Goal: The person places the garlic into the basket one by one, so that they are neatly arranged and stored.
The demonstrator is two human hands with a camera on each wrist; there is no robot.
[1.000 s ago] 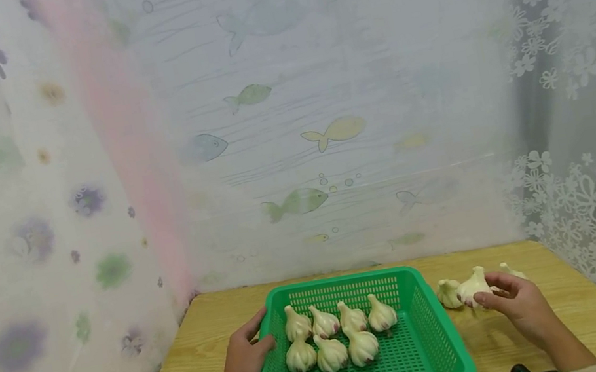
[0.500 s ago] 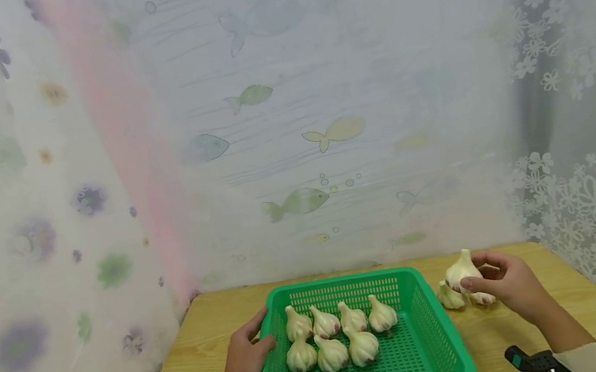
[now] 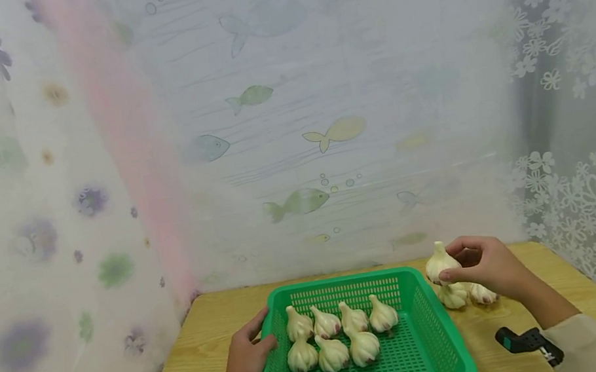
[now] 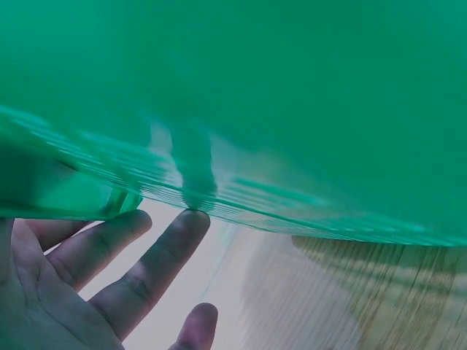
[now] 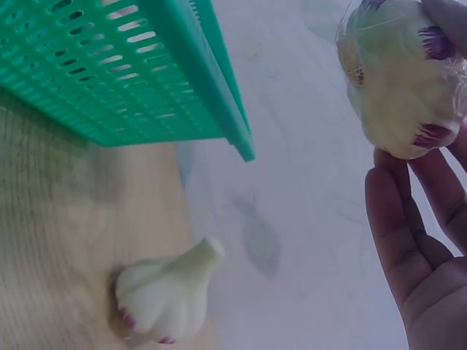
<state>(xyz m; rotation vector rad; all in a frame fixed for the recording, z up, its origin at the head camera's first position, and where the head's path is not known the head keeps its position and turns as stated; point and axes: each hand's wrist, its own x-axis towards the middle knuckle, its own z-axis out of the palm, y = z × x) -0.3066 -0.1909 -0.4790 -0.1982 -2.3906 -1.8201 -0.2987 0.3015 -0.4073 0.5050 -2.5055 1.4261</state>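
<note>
My right hand (image 3: pixel 485 263) pinches a garlic bulb (image 3: pixel 441 264) by its side, stem up, raised off the table near the basket's back right corner. In the right wrist view, that bulb shows purple patches and a clear, shiny wrap. My left hand (image 3: pixel 246 355) holds the left rim of the green plastic basket (image 3: pixel 457 344), thumb over the edge; in the left wrist view, its fingers (image 4: pixel 157 266) lie along the outer wall. Inside the basket, several garlic bulbs (image 3: pixel 332 354) stand in two rows toward the left.
Two garlic bulbs, one partly behind the held bulb (image 3: pixel 452 296) and one under my right hand (image 3: pixel 482 294), rest on the wooden table (image 3: pixel 186 365) right of the basket. Patterned curtains (image 3: pixel 285 115) hang behind and at both sides.
My right hand has lifted the garlic bulb from beside the others and carried it up and left toward the basket. My left hand and the basket stay in place.
</note>
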